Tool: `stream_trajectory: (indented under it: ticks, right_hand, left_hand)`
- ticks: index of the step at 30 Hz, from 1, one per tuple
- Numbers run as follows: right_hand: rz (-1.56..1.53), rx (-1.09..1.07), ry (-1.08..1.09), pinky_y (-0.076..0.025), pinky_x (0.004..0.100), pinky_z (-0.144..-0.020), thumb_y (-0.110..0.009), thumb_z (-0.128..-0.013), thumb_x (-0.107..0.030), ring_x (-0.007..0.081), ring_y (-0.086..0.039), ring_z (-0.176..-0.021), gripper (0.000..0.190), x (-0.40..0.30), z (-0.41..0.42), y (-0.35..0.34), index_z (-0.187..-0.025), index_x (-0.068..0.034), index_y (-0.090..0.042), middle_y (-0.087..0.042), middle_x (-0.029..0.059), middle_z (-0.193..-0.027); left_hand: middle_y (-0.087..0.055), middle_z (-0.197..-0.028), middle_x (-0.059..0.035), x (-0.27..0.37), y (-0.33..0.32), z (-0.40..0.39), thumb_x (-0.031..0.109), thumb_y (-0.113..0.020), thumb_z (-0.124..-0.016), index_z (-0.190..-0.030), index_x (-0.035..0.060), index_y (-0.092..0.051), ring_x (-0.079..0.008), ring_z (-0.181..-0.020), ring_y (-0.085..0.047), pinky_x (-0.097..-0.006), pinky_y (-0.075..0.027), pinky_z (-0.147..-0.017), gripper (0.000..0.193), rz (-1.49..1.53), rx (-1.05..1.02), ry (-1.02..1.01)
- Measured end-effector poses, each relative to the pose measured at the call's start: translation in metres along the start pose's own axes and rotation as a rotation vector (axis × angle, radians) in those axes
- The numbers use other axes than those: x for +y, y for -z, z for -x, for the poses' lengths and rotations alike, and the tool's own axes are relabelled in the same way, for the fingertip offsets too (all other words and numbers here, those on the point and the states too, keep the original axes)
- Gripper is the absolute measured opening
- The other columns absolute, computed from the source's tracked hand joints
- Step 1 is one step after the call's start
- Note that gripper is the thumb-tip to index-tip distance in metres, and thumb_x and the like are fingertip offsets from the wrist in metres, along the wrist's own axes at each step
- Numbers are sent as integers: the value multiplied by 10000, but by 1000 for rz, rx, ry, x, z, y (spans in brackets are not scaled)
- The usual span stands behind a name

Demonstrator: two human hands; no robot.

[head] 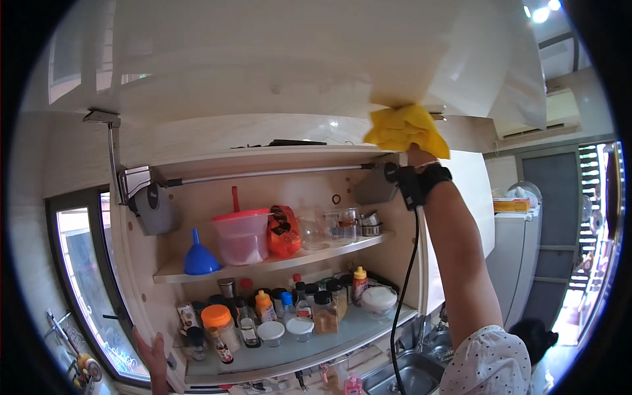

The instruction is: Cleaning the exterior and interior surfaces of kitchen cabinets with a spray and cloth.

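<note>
My right hand [419, 154] is raised at the upper right, mostly hidden behind a yellow cloth [410, 129] that it presses against the lower edge of the lifted cabinet door [276, 64]. A black wrist strap with a device and cable sits on that arm. At the lower left, my left hand [150, 353] is held beside the wall cabinet's left side, fingers apart, with nothing in it. Between the hands, the open cabinet's upper shelf [296, 261] carries a blue funnel [200, 259], a lidded pink plastic container [242, 239] and a red plastic bag [284, 232].
Jars and sauce bottles, among them an orange-lidded jar [217, 321], crowd the lower shelf [276, 358]. A metal bar [276, 174] spans the cabinet between lift hinges. Below are a steel sink [410, 373] and a pink bottle [352, 385]. A person's dark hair [533, 338] shows at lower right.
</note>
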State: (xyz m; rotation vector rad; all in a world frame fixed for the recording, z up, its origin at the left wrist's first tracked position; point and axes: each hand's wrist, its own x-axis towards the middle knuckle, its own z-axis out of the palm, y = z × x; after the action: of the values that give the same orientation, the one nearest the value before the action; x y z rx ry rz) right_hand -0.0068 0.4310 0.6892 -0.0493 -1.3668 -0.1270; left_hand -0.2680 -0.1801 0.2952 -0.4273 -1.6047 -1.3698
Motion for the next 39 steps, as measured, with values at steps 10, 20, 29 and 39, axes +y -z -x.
stream_trajectory:
  ticks: [10, 20, 29, 39]
  right_hand:
    - [67, -147, -90, -354, 387, -1010, -508, -869, -280, 296, -468, -1171, 396, -68, -6, -63, -1231, -119, -516, -538, 87, -1247]
    - [-297, -286, 7, -373, 394, -988, -471, -860, -262, 314, -486, -1143, 377, -184, -1, -83, -1188, -88, -540, -548, 131, -1218]
    - [-13, -229, -293, -295, 367, -1059, -418, -921, -395, 281, -395, -1251, 451, 4, -7, -116, -1281, -129, -475, -465, 98, -1333]
    - [-90, -248, -212, -252, 391, -1087, -408, -923, -402, 283, -322, -1304, 478, 4, -22, -190, -1327, -147, -427, -401, 93, -1388]
  left_hand:
    - [-523, -1124, -203, 38, 1, 1, 40, -601, -786, -1321, -76, -304, -231, -978, -539, -329, -427, -887, 623, 141, -34, 52]
    - [-509, -1171, -206, 22, 5, 2, 24, -608, -774, -1378, -31, -258, -235, -1035, -524, -311, -416, -904, 700, -34, -41, 161]
    - [-575, -1096, -162, 1, 14, 4, 216, -674, -848, -1288, -113, -363, -180, -933, -534, -289, -455, -801, 631, -33, -223, 284]
    - [-572, -1096, -156, 36, 15, 6, 197, -688, -838, -1315, -101, -344, -187, -914, -550, -286, -463, -809, 659, -57, -125, 308]
